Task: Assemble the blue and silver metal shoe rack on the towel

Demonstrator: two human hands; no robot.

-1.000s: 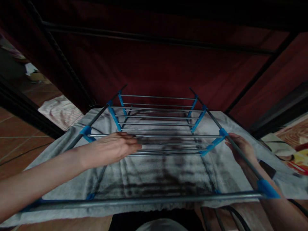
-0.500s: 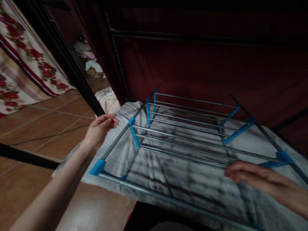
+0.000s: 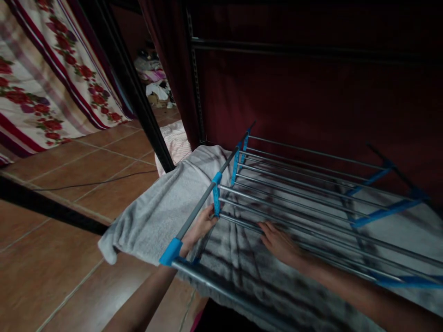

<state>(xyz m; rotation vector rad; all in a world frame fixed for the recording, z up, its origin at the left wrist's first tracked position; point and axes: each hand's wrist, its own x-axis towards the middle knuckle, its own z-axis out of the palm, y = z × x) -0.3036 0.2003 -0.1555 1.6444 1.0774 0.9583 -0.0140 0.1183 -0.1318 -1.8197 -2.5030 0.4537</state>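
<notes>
A metal rack [image 3: 242, 192] with thin rods and blue plastic joints lies across a grey blanket [image 3: 162, 221]. My left hand [image 3: 203, 224] reaches under its side rail [image 3: 197, 210]. The fingers close around the lower end of a blue plastic bracket [image 3: 216, 200], and part of the grip is hidden. To the right, my right hand [image 3: 281, 243] has its fingers over a low metal rod [image 3: 240, 222], with the thumb below. Nearest to me runs a thicker front bar [image 3: 221, 283], ending at a blue corner piece [image 3: 170, 251].
Black metal frame posts [image 3: 138, 87] stand at the left. A dark red curtain [image 3: 294, 97] hangs behind the rack. Tiled floor [image 3: 86, 184] carries a thin cable [image 3: 100, 182]. A flowered cloth [image 3: 51, 78] hangs at the far left, near a heap of cloth items [image 3: 157, 85].
Both hands were apart from the bracket. My left hand has moved right and under the side rail to the bracket; my right hand has moved left along the rods. The view has shifted left.
</notes>
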